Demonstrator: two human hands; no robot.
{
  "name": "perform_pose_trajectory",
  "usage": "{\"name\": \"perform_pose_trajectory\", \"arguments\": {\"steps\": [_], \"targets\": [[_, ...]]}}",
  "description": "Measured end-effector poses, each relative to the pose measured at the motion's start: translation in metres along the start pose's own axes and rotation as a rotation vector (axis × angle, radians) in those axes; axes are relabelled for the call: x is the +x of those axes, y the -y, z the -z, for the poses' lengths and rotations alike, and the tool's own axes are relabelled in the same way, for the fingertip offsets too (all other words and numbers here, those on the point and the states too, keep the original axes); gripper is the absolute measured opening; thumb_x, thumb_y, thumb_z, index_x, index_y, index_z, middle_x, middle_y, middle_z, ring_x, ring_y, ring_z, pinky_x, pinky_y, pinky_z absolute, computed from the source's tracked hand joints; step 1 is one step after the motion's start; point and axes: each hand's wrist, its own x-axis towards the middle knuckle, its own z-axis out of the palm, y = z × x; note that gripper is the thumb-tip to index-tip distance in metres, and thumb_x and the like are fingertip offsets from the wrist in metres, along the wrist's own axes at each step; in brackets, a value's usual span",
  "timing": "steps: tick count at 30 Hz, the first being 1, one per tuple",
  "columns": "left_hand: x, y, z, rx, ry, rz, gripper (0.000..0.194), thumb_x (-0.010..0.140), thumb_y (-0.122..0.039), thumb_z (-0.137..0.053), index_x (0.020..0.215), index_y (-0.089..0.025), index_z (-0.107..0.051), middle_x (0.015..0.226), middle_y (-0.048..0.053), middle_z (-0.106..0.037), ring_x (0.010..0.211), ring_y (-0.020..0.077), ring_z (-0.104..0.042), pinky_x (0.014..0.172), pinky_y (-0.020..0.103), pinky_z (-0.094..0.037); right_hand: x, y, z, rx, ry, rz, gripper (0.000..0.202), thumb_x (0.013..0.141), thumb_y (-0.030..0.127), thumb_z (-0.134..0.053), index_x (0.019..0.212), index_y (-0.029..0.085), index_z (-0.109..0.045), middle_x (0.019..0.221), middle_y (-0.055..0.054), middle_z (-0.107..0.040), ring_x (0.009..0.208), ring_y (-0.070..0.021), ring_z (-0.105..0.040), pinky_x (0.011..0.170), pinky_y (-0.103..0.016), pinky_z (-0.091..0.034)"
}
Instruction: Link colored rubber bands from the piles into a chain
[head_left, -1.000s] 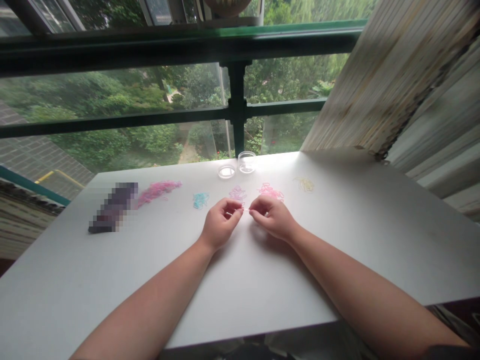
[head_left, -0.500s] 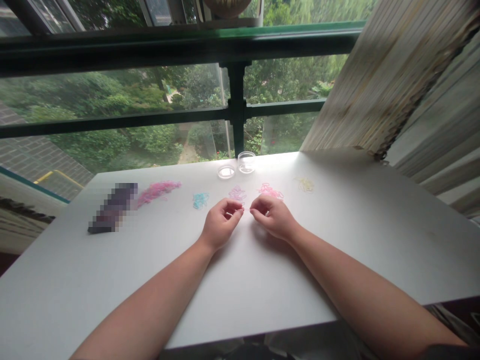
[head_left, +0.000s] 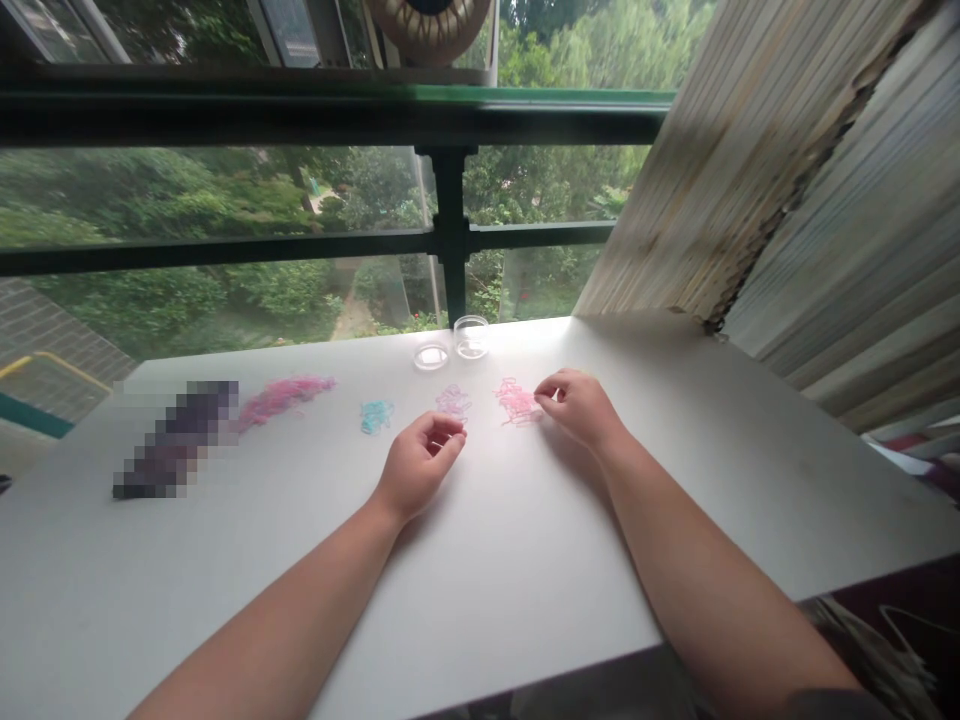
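My left hand point(head_left: 421, 462) is closed in a pinch over the white table, just in front of a small lilac pile point(head_left: 452, 401); what its fingertips hold, if anything, is too small to make out. My right hand point(head_left: 581, 408) pinches at the right edge of a pink pile point(head_left: 516, 400) of small loops, and its fingertips show nothing I can name. Left of my left hand lies a turquoise pile point(head_left: 376, 415). Farther left is a larger pink and purple heap point(head_left: 289, 397).
Two clear round dishes point(head_left: 431, 357) point(head_left: 472, 338) stand at the table's point(head_left: 480, 600) back edge. A dark, pixelated object point(head_left: 180, 440) lies at the far left. Behind are a window with green bars point(head_left: 450, 190) and a blind point(head_left: 660, 170) on the right.
My hands, which were nearly touching with a thin strand between their fingertips, are now apart. My right hand has moved right, beside the pink pile. The view has shifted, and the yellowish pile is no longer visible.
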Motion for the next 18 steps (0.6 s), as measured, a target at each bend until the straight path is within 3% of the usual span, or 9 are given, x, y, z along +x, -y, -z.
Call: {"name": "perform_pose_trajectory", "arguments": {"steps": [7,18], "targets": [[0.0004,0.0000,0.0001,-0.012,0.004,-0.001,0.019,0.074,-0.033,-0.062,0.085,-0.017,-0.062,0.081,0.004,-0.065,0.069,0.0142,-0.058,0.063,0.025,-0.046,-0.0008,-0.0033,-0.0090,-0.004,0.050,-0.036,0.011,0.070,0.017,-0.059,0.069,0.019,-0.070,0.070,-0.002,-0.060,0.063,-0.0128,-0.051,0.062,-0.025,-0.038],[0.0003,-0.0003,0.0007,0.014,0.022,-0.007,0.018,0.076,-0.033,-0.061,0.086,-0.017,-0.061,0.081,0.004,-0.063,0.070,0.0141,-0.058,0.064,0.025,-0.046,-0.0007,0.0007,-0.0068,-0.057,0.080,-0.037,0.011,0.071,0.017,-0.060,0.071,0.019,-0.070,0.074,-0.003,-0.061,0.065,-0.0139,-0.052,0.061,-0.026,-0.037]]}}
